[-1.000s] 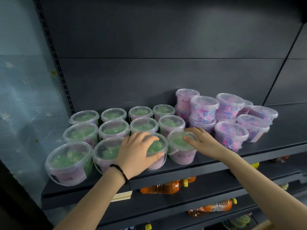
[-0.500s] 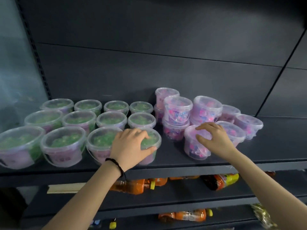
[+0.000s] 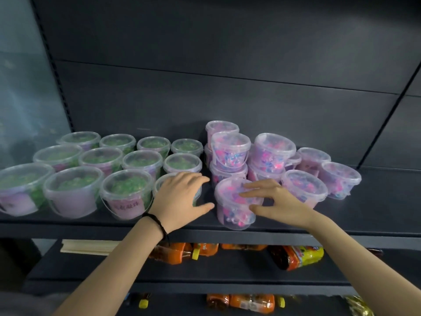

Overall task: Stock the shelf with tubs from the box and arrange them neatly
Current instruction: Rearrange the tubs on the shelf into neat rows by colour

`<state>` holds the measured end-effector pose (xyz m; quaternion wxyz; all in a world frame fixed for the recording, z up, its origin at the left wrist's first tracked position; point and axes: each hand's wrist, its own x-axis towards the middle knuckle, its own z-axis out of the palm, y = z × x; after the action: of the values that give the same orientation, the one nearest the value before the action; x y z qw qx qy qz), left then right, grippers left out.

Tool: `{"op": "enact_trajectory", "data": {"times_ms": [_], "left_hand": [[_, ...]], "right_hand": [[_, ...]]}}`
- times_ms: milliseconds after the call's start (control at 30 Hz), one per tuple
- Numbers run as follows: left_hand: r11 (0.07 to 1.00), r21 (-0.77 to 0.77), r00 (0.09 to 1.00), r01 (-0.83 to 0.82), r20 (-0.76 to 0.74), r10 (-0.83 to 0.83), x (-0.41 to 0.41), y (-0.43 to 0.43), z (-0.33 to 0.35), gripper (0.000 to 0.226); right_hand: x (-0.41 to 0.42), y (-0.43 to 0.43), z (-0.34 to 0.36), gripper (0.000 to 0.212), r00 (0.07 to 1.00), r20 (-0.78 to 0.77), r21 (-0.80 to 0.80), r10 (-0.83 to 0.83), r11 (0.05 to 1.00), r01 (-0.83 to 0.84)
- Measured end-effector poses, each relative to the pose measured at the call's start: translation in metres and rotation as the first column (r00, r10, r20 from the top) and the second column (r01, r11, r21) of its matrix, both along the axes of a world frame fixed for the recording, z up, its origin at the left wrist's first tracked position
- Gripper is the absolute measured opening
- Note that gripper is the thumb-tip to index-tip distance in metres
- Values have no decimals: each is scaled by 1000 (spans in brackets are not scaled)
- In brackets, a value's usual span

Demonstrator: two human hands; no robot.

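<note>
Gripping pink tub with right hand | left hand spread flat on green tub

The dark shelf carries lidded tubs. Left of the front pink tub, green-filled tubs stand in three rows. Behind it and to its right, more pink tubs cluster, some stacked.

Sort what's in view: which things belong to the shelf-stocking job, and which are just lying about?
Job: green tubs, pink tubs, the front pink tub held by the right hand, the left hand on the front green tub, the shelf they stand on.
Lying about: orange bottles, a yellow-labelled bottle and pale sticks on the lower shelves.
</note>
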<state>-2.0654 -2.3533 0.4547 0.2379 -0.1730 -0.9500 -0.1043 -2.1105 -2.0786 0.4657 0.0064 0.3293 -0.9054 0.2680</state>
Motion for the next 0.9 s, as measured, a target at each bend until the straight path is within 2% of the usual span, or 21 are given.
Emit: {"op": "enact_trajectory", "data": {"times_ms": [100,167,233,333,467,567,633,733,833,900], "left_hand": [[985,-48,975,166,158,-157,-7,7,9,70],[970,-99,958,220,210,-196,-15,8,13,61],[969,-72,949,235,231,-213,-20,9,14,51],[980,-41,975,195,120,-189,-22,19,7,48],[994,-111,994,19,-103,-31,-20,47,-4,49],[994,-106,990,-13,-142,-2,-21,56,-8,52],[994,-73,992,78,-92,-85,-21,48,-6,54],[976,17,972,218,86,-219,-22,31,4,55],[960,107,933,260,228,-278,-24,23,8,59],[956,154,916,251,283,-286,-27,22,8,57]], "right_hand": [[-5,-2,0,39,989,102,-19,110,994,-109],[-8,-2,-1,35,990,85,-46,109,993,-105],[-12,1,-6,32,997,14,-70,74,995,-73],[-12,2,-15,34,998,-59,-110,20,994,-27],[-9,-9,-26,41,999,-43,-143,-24,990,17],[-14,-10,-26,36,1000,19,-200,-9,980,12],[-21,-5,-22,37,999,54,-205,-5,979,16],[-30,6,-19,36,995,102,-218,22,976,1],[-34,10,-20,33,992,118,-228,39,974,-11],[-33,10,-22,33,998,47,-215,37,976,-26]]}}
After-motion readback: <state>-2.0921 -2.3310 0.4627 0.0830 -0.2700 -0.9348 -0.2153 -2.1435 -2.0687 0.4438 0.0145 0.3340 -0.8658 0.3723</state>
